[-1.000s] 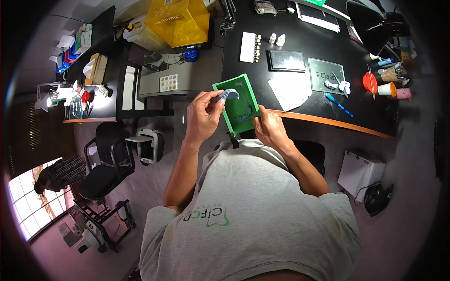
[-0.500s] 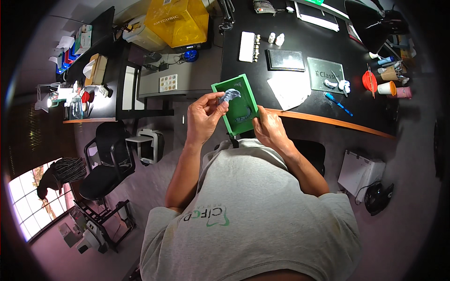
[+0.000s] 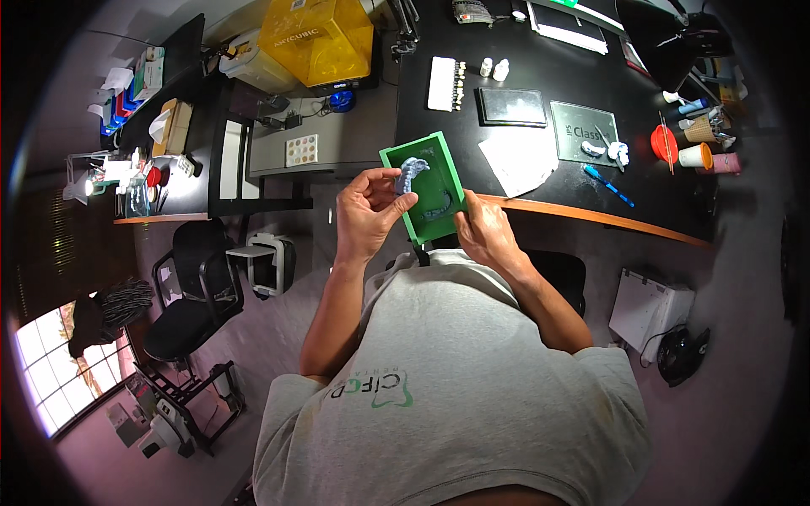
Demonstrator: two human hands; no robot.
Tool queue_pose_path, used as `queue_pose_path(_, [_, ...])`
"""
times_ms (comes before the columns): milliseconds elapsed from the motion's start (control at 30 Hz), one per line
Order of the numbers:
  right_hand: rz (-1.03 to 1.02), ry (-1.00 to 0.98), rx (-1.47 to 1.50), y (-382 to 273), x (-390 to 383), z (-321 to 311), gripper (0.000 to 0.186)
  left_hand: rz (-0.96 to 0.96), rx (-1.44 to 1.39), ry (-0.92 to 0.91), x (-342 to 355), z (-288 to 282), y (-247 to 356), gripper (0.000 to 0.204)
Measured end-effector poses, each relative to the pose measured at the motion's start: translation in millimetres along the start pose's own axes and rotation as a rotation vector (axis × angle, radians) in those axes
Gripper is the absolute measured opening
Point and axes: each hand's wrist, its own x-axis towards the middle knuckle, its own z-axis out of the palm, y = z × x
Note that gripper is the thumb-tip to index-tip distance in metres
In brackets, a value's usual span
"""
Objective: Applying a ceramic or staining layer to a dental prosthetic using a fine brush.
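Person seated at a black desk (image 3: 540, 63), both hands up in front of the chest. Left hand (image 3: 367, 211) is closed in a fingertip pinch on a small grey-blue arch-shaped model (image 3: 412, 174), lifted just above the upper left part of a green tray (image 3: 447, 164). Right hand (image 3: 483, 229) grips the tray's near lower edge, thumb on top, fingers under; tray tilts toward the person. A second grey-blue curved piece (image 3: 437, 210) lies in the tray, lower half, apart from the lifted one.

Step in hand, as a judgement: lifting or inspecting the model over the tray. To do it well: keep the pinch on the model's outer sides, light pressure, since thin printed parts likely snap. Hold the tray level enough so the loose piece doesn't slide off the low edge. Keep the model over the tray so a drop lands inside, not on the floor.

Nearby: white sheet (image 3: 523, 160) on desk, yellow hooded machine (image 3: 321, 38) at back, blue pen (image 3: 607, 185), orange cup (image 3: 664, 143).
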Motion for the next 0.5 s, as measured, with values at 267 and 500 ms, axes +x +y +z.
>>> queue_pose_path(267, [0.093, -0.099, 0.007, -6.9, 1.5, -7.8, 0.028, -0.009, -0.005, 0.000, -3.4, 1.5, -1.3, 0.040])
queue_pose_path(500, [0.066, -0.086, 0.011, -5.5, -0.4, -9.7, 0.030, 0.013, -0.021, -0.004, -6.5, 4.9, 4.0, 0.040])
